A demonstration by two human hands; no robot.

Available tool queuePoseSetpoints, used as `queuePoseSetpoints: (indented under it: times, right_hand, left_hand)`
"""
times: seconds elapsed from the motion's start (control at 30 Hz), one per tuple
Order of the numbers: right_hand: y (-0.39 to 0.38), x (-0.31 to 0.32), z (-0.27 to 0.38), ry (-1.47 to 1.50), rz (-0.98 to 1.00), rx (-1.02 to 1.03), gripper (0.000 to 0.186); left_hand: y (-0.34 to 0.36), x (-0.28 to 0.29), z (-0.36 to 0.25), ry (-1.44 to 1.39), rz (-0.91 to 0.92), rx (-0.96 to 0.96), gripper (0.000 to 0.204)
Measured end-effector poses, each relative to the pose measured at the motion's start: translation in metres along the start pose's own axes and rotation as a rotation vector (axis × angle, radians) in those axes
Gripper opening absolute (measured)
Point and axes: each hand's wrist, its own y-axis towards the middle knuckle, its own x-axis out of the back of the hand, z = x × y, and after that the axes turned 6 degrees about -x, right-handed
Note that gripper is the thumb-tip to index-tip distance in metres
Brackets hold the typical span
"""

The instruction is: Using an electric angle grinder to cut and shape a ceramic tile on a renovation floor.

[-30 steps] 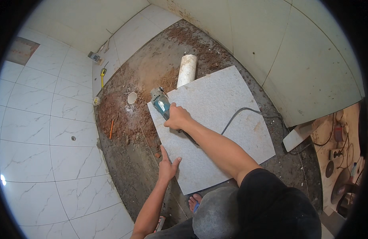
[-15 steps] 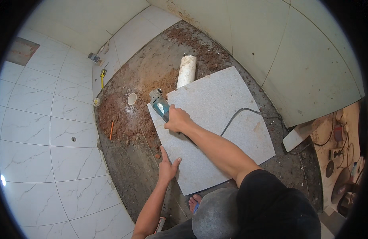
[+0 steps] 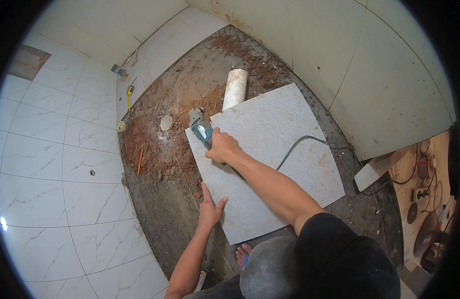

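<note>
My right hand (image 3: 224, 148) is wrapped round the body of a teal and grey angle grinder (image 3: 201, 132). The grinder's head lies over the far left corner of a large pale tile (image 3: 284, 139), its disc side by the tile's edge. Lower down, my left hand (image 3: 210, 209) grips the tile's left edge, thumb on top and index finger along the side; its other fingers are partly hidden. From the grinder a dark cord (image 3: 292, 148) runs under my right forearm and across the tile to the right. A white cylinder (image 3: 235, 88) lies beneath or against the tile's far edge.
Rough cement and reddish soil (image 3: 155, 144) surround the tile. To the left are marbled tiles (image 3: 30, 199), an orange pencil (image 3: 140, 162), a white cup (image 3: 166, 122) and a yellow tape measure (image 3: 130, 94). A pale wall (image 3: 379, 84) stands right; discs and cables (image 3: 421, 199) lie beyond.
The view has shifted very slightly. The grinder's head has turned a little, with its disc now showing more at the right side. My left hand stays on the tile's edge.
</note>
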Motion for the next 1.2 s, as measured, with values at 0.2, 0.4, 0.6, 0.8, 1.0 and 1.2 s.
queuePoseSetpoints:
  times: [0.2, 0.4, 0.6, 0.8, 1.0, 1.2]
  right_hand:
    - [-0.003, 0.003, 0.005, 0.022, 0.015, -0.017, 0.066]
    - [0.003, 0.001, 0.001, 0.004, 0.024, -0.021, 0.072]
    - [0.004, 0.0, 0.0, -0.002, 0.021, -0.016, 0.073]
    - [0.005, 0.001, 0.001, -0.014, 0.039, -0.033, 0.075]
    - [0.0, 0.004, 0.004, 0.011, 0.04, -0.038, 0.07]
    - [0.002, 0.0, -0.001, -0.001, 0.044, -0.025, 0.077]
  left_hand:
    - [0.0, 0.001, 0.002, 0.012, 0.006, 0.006, 0.109]
    - [0.001, 0.001, 0.003, 0.007, 0.022, 0.013, 0.109]
    - [-0.001, 0.004, -0.007, 0.02, 0.028, 0.031, 0.108]
    - [0.0, 0.002, -0.001, 0.009, 0.011, 0.003, 0.108]
    - [0.0, 0.004, -0.003, 0.005, 0.007, -0.002, 0.109]
    - [0.001, 0.002, -0.002, 0.008, 0.011, 0.01, 0.109]
